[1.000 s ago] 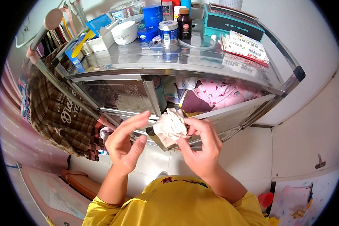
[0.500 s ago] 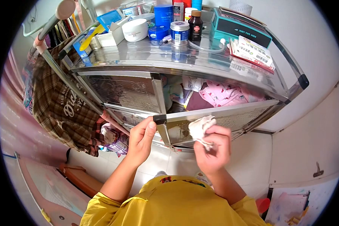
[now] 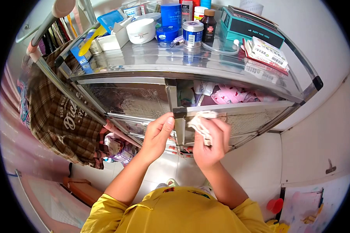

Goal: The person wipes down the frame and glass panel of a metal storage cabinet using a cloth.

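A metal-framed cabinet door (image 3: 256,117) with a patterned glass panel stands partly open. My left hand (image 3: 158,134) is closed on the free edge of this door, just under its black corner cap, thumb in front and fingertips hidden. In my right hand (image 3: 212,143) is a crumpled white cloth (image 3: 200,126), bunched over the glass near the same edge. Whether the cloth touches the panel I cannot tell. Behind the door, folded clothes (image 3: 231,94), among them a pink printed piece, lie inside the cabinet.
The metal cabinet top (image 3: 151,62) carries jars, a brown bottle (image 3: 209,27), a teal box (image 3: 252,31) and small cartons. At left, a plaid shirt (image 3: 62,101) hangs from a rack. A red cup (image 3: 275,206) is low at right.
The door has swung inward, narrowing the opening, with my left hand still on its edge. My right hand has moved the cloth left, closer to that edge. The view has shifted slightly.
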`<state>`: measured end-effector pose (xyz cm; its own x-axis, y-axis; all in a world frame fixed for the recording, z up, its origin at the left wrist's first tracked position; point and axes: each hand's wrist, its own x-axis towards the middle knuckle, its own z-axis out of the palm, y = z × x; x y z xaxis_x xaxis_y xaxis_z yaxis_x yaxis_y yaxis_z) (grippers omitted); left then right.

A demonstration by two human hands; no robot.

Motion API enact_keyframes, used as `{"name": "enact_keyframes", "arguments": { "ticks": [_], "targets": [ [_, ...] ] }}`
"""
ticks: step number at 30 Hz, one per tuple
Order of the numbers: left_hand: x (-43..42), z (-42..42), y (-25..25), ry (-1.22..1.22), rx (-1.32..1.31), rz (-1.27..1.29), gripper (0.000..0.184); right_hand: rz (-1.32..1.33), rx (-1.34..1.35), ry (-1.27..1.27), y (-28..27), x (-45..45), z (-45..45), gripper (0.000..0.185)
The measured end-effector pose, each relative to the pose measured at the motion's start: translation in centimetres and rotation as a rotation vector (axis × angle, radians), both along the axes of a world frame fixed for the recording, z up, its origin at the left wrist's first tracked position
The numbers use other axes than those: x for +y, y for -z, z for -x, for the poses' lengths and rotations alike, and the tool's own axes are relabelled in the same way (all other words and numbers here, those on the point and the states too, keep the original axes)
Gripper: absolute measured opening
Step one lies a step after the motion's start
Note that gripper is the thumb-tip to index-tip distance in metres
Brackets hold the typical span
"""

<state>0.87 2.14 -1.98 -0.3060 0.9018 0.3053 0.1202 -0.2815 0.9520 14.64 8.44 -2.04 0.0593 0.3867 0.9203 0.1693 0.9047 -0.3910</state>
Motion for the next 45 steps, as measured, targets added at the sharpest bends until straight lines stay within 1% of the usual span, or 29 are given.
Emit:
{"name": "enact_keyframes", "arguments": {
  "ticks": [1, 3, 7, 9, 10, 11, 13, 14, 15, 16, 19, 21, 22, 23, 25, 27, 29, 30, 31, 33, 34, 35, 37, 38, 39, 41, 42, 43, 45],
  "targets": [
    [0.2, 0.3, 0.0, 0.023, 0.004, 0.015, 0.036, -0.029, -0.055, -0.024, 0.4, 0.1, 0.4, 0.043],
    [0.7, 0.9, -0.2, 0.047, 0.012, 0.002, 0.036, -0.056, -0.061, 0.005, 0.8, 0.0, 1.3, 0.042],
    [1.6, 1.6, -0.1, 0.091, 0.012, -0.042, 0.035, 0.062, -0.100, 0.006, 1.3, -0.2, 1.0, 0.034],
    [1.9, 2.4, 0.5, 0.160, -0.027, 0.016, 0.033, 0.240, 0.037, -0.109, 1.9, -0.4, 0.4, 0.028],
    [1.8, 2.4, 0.4, 0.168, -0.028, 0.014, 0.033, 0.347, 0.111, -0.217, 2.5, -0.5, 0.0, 0.025],
    [1.6, 2.3, 0.1, 0.188, -0.042, 0.007, 0.029, 0.345, 0.112, -0.211, 2.6, -0.8, -0.4, 0.025],
    [1.4, 2.0, 0.0, 0.214, -0.052, 0.001, 0.026, 0.544, 0.290, -0.539, 2.2, -1.3, -1.1, 0.026],
    [1.5, 1.7, 0.1, 0.213, -0.057, -0.036, 0.024, 0.579, 0.264, -0.599, 1.8, -1.6, -1.6, 0.028],
    [1.6, 1.4, 0.1, 0.211, -0.062, -0.073, 0.024, 0.578, 0.266, -0.598, 1.6, -1.8, -1.9, 0.028],
    [1.5, 1.6, -0.1, 0.194, 0.000, -0.049, 0.018, 0.608, 0.237, -0.634, 1.3, -1.9, -2.0, 0.028],
    [2.1, 1.7, 0.9, 0.121, -0.017, 0.007, 0.015, 0.683, 0.187, -0.693, 1.5, -1.7, -2.3, 0.033],
    [1.8, 1.9, 0.2, 0.108, 0.027, 0.022, 0.015, 1.044, 0.413, -0.824, 1.1, -1.4, -2.3, 0.039],
    [1.8, 1.9, -0.1, 0.113, 0.062, 0.034, 0.016, 0.981, 0.376, -0.833, 1.9, -0.9, -2.5, 0.042],
    [1.9, 1.9, -0.3, 0.110, 0.073, 0.038, 0.016, 0.980, 0.386, -0.842, 1.9, -0.6, -2.7, 0.042],
    [2.0, 1.7, -0.4, 0.113, 0.034, -0.001, 0.014, 0.966, 0.286, -0.908, 1.2, -0.7, -3.2, 0.040],
    [1.9, 2.0, -0.5, 0.132, 0.000, 0.007, 0.018, 1.024, 0.267, -0.838, 0.8, -0.7, -3.2, 0.043],
    [2.0, 3.6, 0.4, 0.170, 0.023, 0.034, 0.024, 0.847, 0.147, -0.720, 0.6, -0.6, -3.2, 0.040],
    [2.5, 3.8, 0.6, 0.145, 0.024, -0.027, 0.030, 0.861, 0.156, -0.649, 0.2, -0.8, -2.9, 0.034],
    [2.7, 4.1, 0.5, 0.169, 0.024, -0.026, 0.030, 0.859, 0.167, -0.626, -0.3, -1.1, -2.5, 0.034],
    [3.0, 4.7, -0.4, 0.221, 0.117, -0.053, 0.030, 0.750, 0.217, -0.519, -1.5, -1.6, -1.7, 0.029],
    [3.1, 5.5, 0.0, 0.279, 0.127, -0.014, 0.031, 0.635, 0.220, -0.452, -1.5, -1.7, -1.1, 0.027],
    [3.3, 5.7, 0.0, 0.301, 0.117, -0.018, 0.031, 0.633, 0.217, -0.428, -1.5, -2.0, -0.4, 0.027],
    [3.6, 5.9, -0.4, 0.347, 0.118, -0.034, 0.030, 0.527, 0.265, -0.329, -1.4, -2.9, 1.1, 0.025],
    [3.7, 6.5, -0.5, 0.359, 0.186, -0.008, 0.031, 0.481, 0.194, -0.197, -0.9, -2.9, 1.7, 0.026],
    [3.9, 6.7, -0.5, 0.380, 0.183, -0.015, 0.031, 0.475, 0.195, -0.175, -0.3, -2.9, 2.2, 0.026],
    [4.2, 6.8, -0.4, 0.429, 0.140, -0.029, 0.032, 0.400, 0.106, 0.008, 0.6, -3.1, 2.7, 0.029],
    [4.6, 7.2, 0.1, 0.461, 0.131, -0.025, 0.034, 0.300, 0.040, 0.023, 0.2, -3.6, 2.8, 0.030],
    [4.7, 7.6, 0.2, 0.479, 0.133, -0.025, 0.034, 0.300, 0.045, 0.040, -0.1, -3.8, 3.1, 0.030],
    [4.9, 8.1, -0.2, 0.565, 0.221, 0.000, 0.033, 0.104, -0.025, 0.146, -0.7, -3.6, 4.0, 0.031]
  ]
}}
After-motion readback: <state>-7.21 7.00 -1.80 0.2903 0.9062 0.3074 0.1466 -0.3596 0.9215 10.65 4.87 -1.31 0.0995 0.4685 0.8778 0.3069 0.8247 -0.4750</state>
